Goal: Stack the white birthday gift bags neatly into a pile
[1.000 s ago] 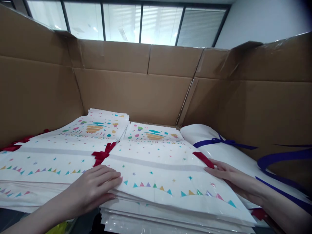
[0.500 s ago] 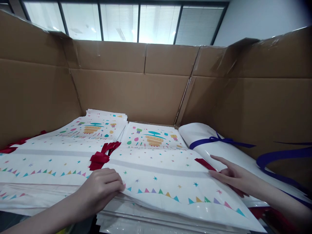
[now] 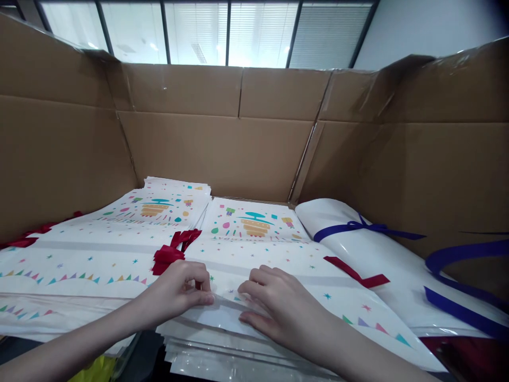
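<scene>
A stack of white plastic gift bags (image 3: 278, 254) printed with cakes, stars and coloured triangles lies in front of me, with red ribbon at its sides. My left hand (image 3: 181, 289) pinches the near left edge of the top bag, fingers closed on it. My right hand (image 3: 278, 305) lies on the same bag just to the right, fingers curled and pressing its near edge.
A second stack of the same bags (image 3: 99, 244) lies to the left with a red ribbon bow (image 3: 170, 249) between the stacks. White bags with blue ribbons (image 3: 369, 231) lie on the right. Tall cardboard walls (image 3: 222, 148) enclose everything.
My right hand has left the right edge of the top bag and moved left to its near middle. My left hand has closed into a pinch on the edge.
</scene>
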Tool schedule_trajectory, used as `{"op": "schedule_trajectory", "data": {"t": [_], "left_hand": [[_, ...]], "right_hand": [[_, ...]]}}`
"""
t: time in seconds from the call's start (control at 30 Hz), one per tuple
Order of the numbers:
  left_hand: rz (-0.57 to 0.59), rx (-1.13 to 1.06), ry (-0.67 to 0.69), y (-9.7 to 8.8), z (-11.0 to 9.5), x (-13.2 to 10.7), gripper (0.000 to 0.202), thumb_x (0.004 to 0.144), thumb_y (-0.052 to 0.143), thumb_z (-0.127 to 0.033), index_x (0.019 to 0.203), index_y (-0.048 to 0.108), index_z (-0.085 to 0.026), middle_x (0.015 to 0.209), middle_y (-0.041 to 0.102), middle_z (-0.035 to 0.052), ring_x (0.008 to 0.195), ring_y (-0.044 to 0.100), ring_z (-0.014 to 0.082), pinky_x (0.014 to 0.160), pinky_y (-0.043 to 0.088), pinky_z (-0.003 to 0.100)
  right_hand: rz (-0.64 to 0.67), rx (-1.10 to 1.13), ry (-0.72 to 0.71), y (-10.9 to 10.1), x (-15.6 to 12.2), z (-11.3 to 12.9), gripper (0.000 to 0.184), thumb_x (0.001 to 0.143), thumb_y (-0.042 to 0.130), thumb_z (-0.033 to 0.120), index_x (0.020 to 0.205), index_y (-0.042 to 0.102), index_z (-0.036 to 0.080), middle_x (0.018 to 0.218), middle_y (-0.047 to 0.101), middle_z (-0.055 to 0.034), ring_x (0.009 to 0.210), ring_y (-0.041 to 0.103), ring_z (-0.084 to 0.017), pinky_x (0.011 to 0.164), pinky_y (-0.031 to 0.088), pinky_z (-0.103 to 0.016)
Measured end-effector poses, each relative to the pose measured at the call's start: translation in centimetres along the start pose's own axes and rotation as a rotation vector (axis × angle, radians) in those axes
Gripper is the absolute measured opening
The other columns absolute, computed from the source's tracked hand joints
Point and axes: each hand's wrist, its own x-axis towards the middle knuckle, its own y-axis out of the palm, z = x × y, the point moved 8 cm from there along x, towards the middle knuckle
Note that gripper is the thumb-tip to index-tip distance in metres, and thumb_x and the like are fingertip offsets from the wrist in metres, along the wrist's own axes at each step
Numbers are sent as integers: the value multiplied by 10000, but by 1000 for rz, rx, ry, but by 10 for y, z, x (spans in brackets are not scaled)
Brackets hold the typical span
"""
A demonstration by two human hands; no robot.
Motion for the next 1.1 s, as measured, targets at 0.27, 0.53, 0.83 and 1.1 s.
{"op": "schedule_trajectory", "data": {"t": [0.27, 0.53, 0.83, 1.1], "left_hand": [[-294, 340, 555, -4, -54, -29, 210, 925, 447, -84, 1041, 599, -172, 952, 652, 66, 861, 585, 182, 758, 461, 303], [173, 583, 367, 68, -46, -9, 406, 936, 532, -379, 1271, 489, -154, 1225, 594, 135, 1085, 586, 311, 894, 510, 424], [305, 466, 112, 88, -11, -2, 380, 906, 565, -459, 1200, 565, -217, 1141, 641, 93, 1020, 625, 312, 842, 511, 378], [281, 534, 74, 91, -8, -3, 303, 899, 578, -445, 1105, 636, -229, 995, 689, 65, 882, 652, 267, 778, 516, 338]], "right_hand": [[-63, -141, -20, 7, 7, -2, 188, 873, 502, 69, 771, 620, 172, 731, 605, -12, 640, 541, -140, 597, 331, -260], [-86, -116, -28, 6, 8, 2, 157, 852, 522, 70, 860, 647, 165, 845, 623, -36, 718, 556, -151, 604, 361, -256], [-97, -175, -147, 18, 1, 15, 132, 825, 535, 74, 865, 608, 175, 835, 623, -24, 736, 532, -170, 589, 337, -291], [-90, -168, -201, 23, -2, 23, 110, 811, 553, 97, 864, 594, 184, 839, 632, -19, 717, 530, -163, 574, 336, -289]]}}
